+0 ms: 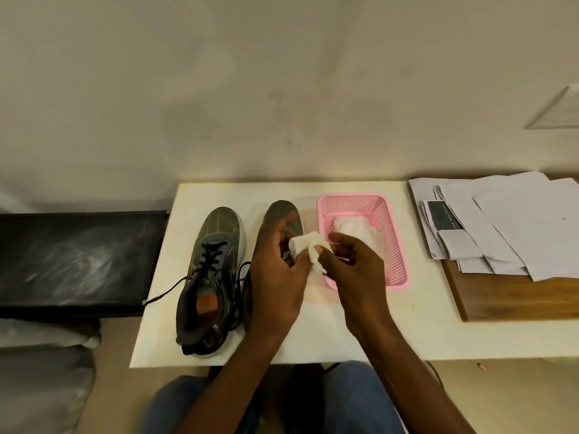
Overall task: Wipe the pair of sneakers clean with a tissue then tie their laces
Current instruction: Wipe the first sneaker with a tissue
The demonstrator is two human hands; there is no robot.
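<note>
both hands, left hand [275, 277] and right hand [357, 274], pinch a tissue [308, 250] between them. the right sneaker [279, 214] lies directly beneath, toe pointing away, nearer the left hand.

Head view, looking down at a white board [360, 324] on a table. Both hands hold a crumpled white tissue [308, 250] above the board: left hand [279, 277] grips it w/ curled fingers, right hand [357, 270] pinches its other side. Left sneaker [210, 277] sits upright, black laces loose. Second sneaker [282, 214] mostly hidden behind left hand. Pink basket [391, 245] w/ more tissues at right; papers [501, 227] further right.
</note>
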